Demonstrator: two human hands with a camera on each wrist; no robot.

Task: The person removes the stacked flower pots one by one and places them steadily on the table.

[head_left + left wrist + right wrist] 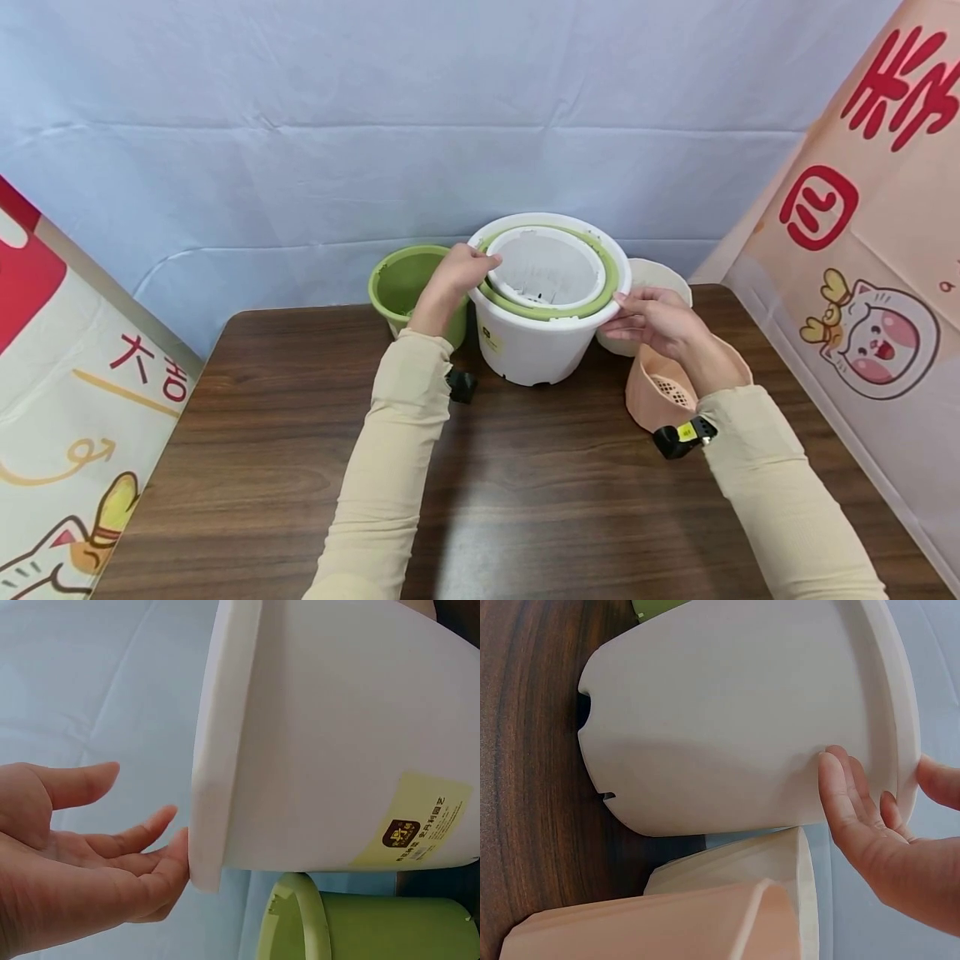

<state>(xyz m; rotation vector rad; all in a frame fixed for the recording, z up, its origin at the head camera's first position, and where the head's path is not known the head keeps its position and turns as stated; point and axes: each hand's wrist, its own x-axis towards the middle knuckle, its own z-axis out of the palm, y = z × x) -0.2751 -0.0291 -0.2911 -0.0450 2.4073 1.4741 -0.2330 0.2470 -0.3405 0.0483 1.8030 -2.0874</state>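
A large white flowerpot [528,350] stands upright at the back of the table. Nested inside it are a green pot [613,277] and a smaller white pot [551,258]. My left hand [456,277] is at the large pot's left rim. In the left wrist view, its fingertips touch the rim while the thumb stays apart from it. On the opposite side, my right hand [651,317] holds the rim, with the thumb at its upper edge and the fingers [838,787] against the outer wall below. A yellow label [412,821] is on the large pot's side.
Left of the stack is another green pot [408,283], partly behind my left hand. A cream pot [663,273] and a peach pot [648,396] with a perforated base stand to the right, under my right arm. A pale cloth [375,167] hangs behind the wooden table [315,433].
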